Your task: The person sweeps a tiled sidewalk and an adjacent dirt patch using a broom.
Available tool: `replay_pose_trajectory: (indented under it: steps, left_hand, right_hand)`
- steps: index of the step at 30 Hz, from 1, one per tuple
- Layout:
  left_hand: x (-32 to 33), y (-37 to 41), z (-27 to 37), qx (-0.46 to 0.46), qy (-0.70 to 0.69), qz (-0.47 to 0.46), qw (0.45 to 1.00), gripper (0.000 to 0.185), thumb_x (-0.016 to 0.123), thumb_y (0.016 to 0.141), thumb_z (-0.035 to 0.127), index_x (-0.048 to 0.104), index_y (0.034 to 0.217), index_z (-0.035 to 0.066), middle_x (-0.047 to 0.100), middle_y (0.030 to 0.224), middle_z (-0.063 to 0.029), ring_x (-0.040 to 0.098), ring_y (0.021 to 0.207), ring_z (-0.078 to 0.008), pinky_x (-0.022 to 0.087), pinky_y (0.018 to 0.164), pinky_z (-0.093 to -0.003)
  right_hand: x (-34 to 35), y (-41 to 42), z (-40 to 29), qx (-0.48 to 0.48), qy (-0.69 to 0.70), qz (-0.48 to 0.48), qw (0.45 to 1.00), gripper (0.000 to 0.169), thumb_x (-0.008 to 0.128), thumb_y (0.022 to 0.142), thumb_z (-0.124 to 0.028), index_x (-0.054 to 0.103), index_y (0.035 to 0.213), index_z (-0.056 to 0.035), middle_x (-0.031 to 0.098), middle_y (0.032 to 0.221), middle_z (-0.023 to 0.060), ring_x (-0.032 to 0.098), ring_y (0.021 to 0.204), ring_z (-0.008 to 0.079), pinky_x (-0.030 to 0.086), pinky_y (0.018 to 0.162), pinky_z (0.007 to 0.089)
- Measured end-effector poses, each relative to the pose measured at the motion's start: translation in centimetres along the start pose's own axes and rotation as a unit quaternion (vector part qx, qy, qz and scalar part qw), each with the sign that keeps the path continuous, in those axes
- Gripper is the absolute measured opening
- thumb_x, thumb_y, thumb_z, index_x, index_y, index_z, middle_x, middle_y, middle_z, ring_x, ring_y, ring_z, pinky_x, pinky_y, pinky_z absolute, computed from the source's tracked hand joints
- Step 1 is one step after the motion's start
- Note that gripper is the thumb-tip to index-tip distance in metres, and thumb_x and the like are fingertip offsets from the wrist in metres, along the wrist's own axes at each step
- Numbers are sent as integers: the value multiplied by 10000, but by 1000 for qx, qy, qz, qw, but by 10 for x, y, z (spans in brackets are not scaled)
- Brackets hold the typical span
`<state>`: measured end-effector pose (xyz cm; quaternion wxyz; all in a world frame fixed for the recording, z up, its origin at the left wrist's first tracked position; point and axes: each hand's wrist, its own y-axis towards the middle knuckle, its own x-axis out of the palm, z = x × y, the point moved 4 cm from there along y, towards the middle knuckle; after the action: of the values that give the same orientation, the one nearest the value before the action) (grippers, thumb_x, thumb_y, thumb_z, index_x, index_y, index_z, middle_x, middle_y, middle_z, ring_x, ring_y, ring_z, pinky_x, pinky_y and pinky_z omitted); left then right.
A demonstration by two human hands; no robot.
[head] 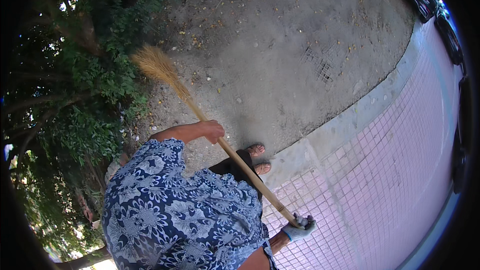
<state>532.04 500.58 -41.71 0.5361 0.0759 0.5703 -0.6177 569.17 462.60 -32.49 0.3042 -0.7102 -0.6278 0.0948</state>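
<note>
A long-handled broom (232,153) with a wooden or bamboo pole lies diagonally across the view. My bare left hand (213,131) is closed around the pole, below the straw bristles (155,66), which point to the upper left, beside the shrubs. My right hand (302,228), in a grey-white work glove with dark fingertips, grips the far end of the pole at the lower right. Between the two hands, the pole crosses in front of my dark trousers and close to my sandalled feet (259,159). A blue and white patterned blouse (180,213) covers my torso.
Leafy shrubs and branches (101,71) stand along the left. Rough ground (270,45) with scattered yellow leaves holds a metal drain grate (318,66). A pale kerb (337,122) borders pink tiled paving (375,180) at the right. Dark vehicles (448,39) are at the far right rim.
</note>
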Motion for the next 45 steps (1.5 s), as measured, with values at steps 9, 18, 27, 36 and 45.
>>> replay_pose_trajectory:
  steps: [9,18,27,36,45]
  left_hand:
    - [-116,84,68,58,-6,151,987,158,642,634,204,700,709,78,673,692,-184,694,730,-379,541,669,-502]
    - [-274,235,104,221,37,252,941,149,674,613,199,683,674,63,676,670,-149,685,662,-350,540,619,-435]
    - [-181,231,-142,104,-28,85,990,221,727,709,248,699,857,87,699,791,-170,698,833,-387,547,714,-513]
    - [-353,179,-314,57,10,144,988,124,666,626,164,674,689,57,660,688,-189,674,754,-411,525,678,-508]
    - [-506,290,-215,221,-48,381,896,134,686,629,219,659,628,87,660,680,-145,670,762,-350,495,782,-488]
  right_hand:
    - [24,42,-90,-93,92,15,991,361,543,939,-388,603,1033,-45,521,591,-14,494,471,124,510,501,330]
    - [37,36,-191,-374,97,-22,922,522,603,858,-440,621,1066,38,533,626,32,487,486,140,508,523,366]
    - [264,-49,-47,-250,53,121,959,315,520,872,-298,609,958,-8,450,526,6,445,432,154,415,485,346]
    - [406,-65,84,-61,81,2,995,245,498,963,-264,600,924,-44,428,565,-22,434,460,107,515,583,319]
    - [455,-47,-67,-352,145,-41,924,248,498,881,-275,566,847,-38,407,508,-18,435,454,145,395,507,316]
